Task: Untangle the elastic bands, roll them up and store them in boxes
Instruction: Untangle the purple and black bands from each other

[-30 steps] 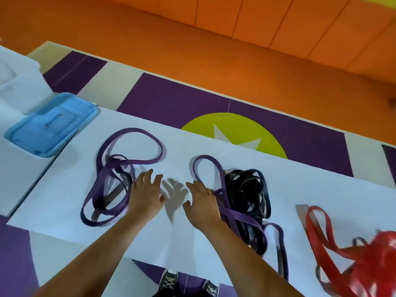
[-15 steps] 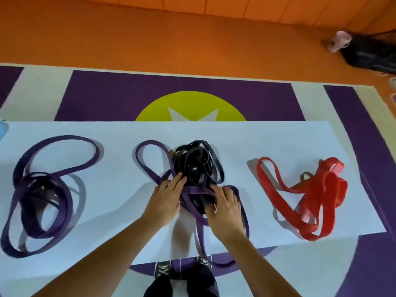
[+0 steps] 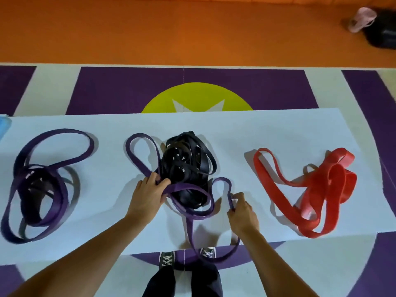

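Observation:
A tangle of black bands [image 3: 186,166] lies mid-table with a purple band [image 3: 139,155] wound through it. My left hand [image 3: 147,194] grips that purple band at the tangle's left side. My right hand [image 3: 241,209] pinches another loop of the same purple band to the tangle's right; one long loop hangs over the table's front edge. A separate pile of purple bands [image 3: 42,181] lies at the left. A heap of red bands [image 3: 317,189] lies at the right.
The white table [image 3: 267,129] stands over a purple, white and yellow floor mat. A blue box lid [image 3: 3,125] shows at the left edge. A dark bag [image 3: 381,33] sits on the orange floor far right. My shoes [image 3: 167,259] are below the front edge.
The view swung right from the left purple pile to the middle tangle. Both hands moved onto the purple band; my right hand has drawn a loop out to the right.

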Motion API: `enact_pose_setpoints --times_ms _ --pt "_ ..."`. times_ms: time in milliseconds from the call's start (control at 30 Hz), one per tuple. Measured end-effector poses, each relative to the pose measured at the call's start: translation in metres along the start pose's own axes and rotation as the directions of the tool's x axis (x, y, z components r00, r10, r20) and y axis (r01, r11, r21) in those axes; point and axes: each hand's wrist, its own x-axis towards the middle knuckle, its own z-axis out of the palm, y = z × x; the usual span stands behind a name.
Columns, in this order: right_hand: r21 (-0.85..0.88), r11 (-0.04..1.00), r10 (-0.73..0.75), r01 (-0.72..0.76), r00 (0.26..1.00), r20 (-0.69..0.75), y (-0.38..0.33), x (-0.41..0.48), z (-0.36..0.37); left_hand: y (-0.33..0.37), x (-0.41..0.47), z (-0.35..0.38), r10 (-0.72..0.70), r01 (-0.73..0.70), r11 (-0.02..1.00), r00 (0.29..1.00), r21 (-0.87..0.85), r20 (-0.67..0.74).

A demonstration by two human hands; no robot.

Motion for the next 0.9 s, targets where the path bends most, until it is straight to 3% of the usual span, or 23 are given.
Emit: enact_pose_setpoints --times_ms 200,367,500,633,767,833,900 --pt "0.150 0.989 0.003 0.001 1.000 -0.022 -0.002 -0.011 0.000 0.020 -0.027 -0.011 0.016 -0.035 0.989 0.991 -0.145 -0.132" --pt "0.215 0.976 0.018 -0.025 0.999 0.032 0.005 -0.031 0.006 0.042 -0.071 -0.018 0.071 -0.079 0.988 0.995 -0.129 -0.064" --pt "0.252 0.968 0.003 -0.012 0.999 0.037 0.003 -0.041 0.003 0.047 -0.093 -0.023 0.007 -0.010 0.986 1.000 -0.167 -0.020" --pt "0.303 0.953 -0.010 0.014 1.000 -0.015 -0.001 -0.043 -0.004 0.059 -0.104 -0.019 0.083 -0.069 0.984 0.993 -0.162 0.081" --pt "0.382 0.923 -0.010 0.040 0.997 -0.082 -0.006 -0.038 -0.007 0.077 -0.105 -0.022 0.116 -0.082 0.960 0.986 -0.269 0.116" --pt "0.346 0.934 -0.066 0.089 0.995 -0.080 -0.009 -0.036 -0.005 0.078 -0.102 -0.013 0.135 -0.076 0.956 0.971 -0.282 0.195" --pt "0.160 0.970 -0.180 0.185 0.983 -0.048 -0.011 -0.036 0.000 0.074 -0.097 -0.008 0.123 -0.050 0.969 0.947 -0.242 0.295"
